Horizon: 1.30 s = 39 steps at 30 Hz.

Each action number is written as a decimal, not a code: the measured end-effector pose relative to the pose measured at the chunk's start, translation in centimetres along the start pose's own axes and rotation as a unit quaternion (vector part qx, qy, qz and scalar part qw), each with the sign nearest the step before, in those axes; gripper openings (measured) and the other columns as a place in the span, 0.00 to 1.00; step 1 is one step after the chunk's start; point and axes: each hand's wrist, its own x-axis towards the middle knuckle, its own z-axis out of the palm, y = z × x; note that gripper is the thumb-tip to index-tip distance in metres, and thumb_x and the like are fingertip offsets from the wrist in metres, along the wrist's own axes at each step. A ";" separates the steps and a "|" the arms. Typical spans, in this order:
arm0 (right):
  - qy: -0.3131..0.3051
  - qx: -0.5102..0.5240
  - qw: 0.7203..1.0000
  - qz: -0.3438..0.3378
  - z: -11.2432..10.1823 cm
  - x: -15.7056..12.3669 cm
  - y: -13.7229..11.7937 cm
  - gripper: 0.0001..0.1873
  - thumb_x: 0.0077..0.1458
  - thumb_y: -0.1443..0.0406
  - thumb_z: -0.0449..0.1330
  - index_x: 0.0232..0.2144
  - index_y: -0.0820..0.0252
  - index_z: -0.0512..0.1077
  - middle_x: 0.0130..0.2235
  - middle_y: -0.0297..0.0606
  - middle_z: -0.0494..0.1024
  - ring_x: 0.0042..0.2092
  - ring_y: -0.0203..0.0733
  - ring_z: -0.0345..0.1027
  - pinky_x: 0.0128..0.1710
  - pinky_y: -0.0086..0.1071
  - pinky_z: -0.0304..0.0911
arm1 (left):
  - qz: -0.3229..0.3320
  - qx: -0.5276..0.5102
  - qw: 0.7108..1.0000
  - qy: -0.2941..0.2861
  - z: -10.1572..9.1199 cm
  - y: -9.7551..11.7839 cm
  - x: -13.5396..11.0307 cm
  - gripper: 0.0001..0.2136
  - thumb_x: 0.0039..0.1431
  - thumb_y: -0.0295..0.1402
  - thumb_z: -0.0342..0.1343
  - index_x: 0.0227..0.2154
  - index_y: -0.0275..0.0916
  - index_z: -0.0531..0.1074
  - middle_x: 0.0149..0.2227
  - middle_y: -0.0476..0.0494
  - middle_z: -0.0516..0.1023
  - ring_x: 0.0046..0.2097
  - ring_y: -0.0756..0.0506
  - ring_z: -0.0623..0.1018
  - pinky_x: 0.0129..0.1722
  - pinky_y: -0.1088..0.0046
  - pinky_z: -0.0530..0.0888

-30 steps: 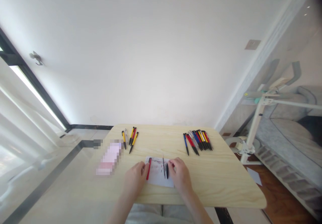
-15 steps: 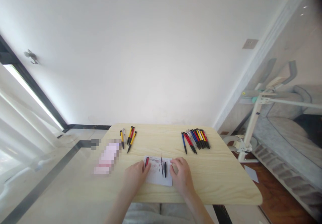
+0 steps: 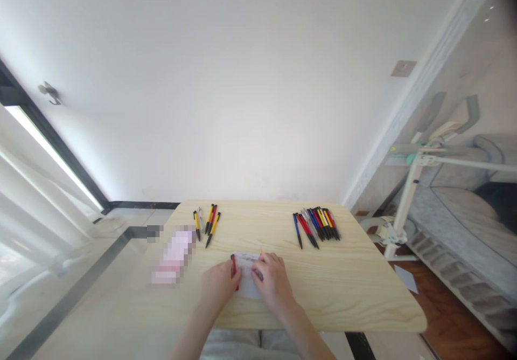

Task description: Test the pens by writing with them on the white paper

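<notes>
White wall (image 3: 258, 90) behind a pale wooden desk (image 3: 343, 290); sunlit white curtain (image 3: 36, 198) at left; gray sofa (image 3: 460, 201) at right.

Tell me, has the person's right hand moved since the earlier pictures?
Yes. Judged against the table, the right hand has moved left, from near the paper's right edge to over the paper.

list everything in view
table: 1, pale wood, centre
left pens: 5, yellow, red, whitish, table's left
right pens: several, mixed colours, table's right
paper: 1, white, between hands
pen barrel: 1, red, by left thumb
pixelated patch: 1, pinkish, left
back wall: 1, white, behind
wall plate: 1, grey, right
hook: 1, grey, left
curtain: 1, white, left
machine frame: 1, white, right
sofa: 1, grey, right
floor sheet: 1, white, right
hands: 2, bare, at paper
</notes>
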 end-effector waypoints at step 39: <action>0.035 0.235 0.971 0.014 -2.8 -0.3 -1.1 0.01 0.46 0.68 0.60 0.24 0.60 0.70 0.24 0.31 0.71 0.27 0.33 0.65 0.28 0.25 0.60 | -0.178 -0.908 0.369 -0.084 2.2 5.2 -2.1 0.04 0.50 0.27 0.55 0.29 0.31 0.70 0.26 0.43 0.76 0.24 0.55 0.73 0.23 0.82 0.70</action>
